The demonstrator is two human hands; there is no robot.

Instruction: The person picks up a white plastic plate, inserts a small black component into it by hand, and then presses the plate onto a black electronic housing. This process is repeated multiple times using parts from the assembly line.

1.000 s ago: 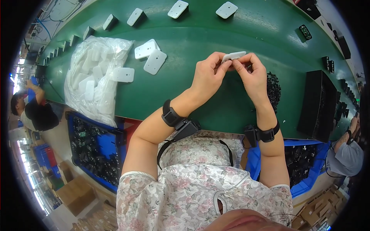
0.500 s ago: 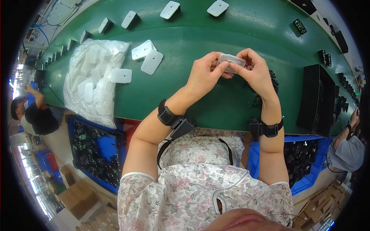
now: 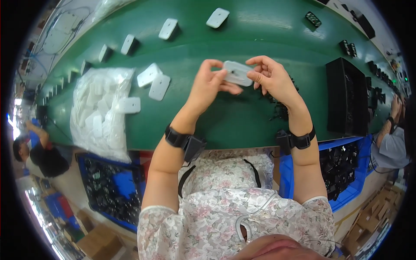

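A white plastic cover [image 3: 238, 74] with rounded corners is held above the green table, tilted and slightly blurred. A small dark spot shows near its left end. My right hand [image 3: 274, 82] pinches its right end, thumb over the edge and index finger raised. At the left end, my left hand [image 3: 204, 86] has its thumb against the rim, with other fingers loosely spread below. Several similar covers lie to the left: a flat pair [image 3: 160, 87] and one cover [image 3: 128, 105] by a clear plastic bag [image 3: 122, 145] full of white parts.
Covered black units [image 3: 168, 29] stand in a row along the far side of the green table [image 3: 203, 134]. Small black parts [image 3: 279, 112] are piled beside my right wrist. A black box [image 3: 337, 97] stands at right. Blue crates [image 3: 286, 173] flank me. Other people sit at both sides.
Both hands have shifted left with the cover and moved farther apart. The cover has turned to show more of its broad face. My view has shifted, moving the table's contents within the picture.
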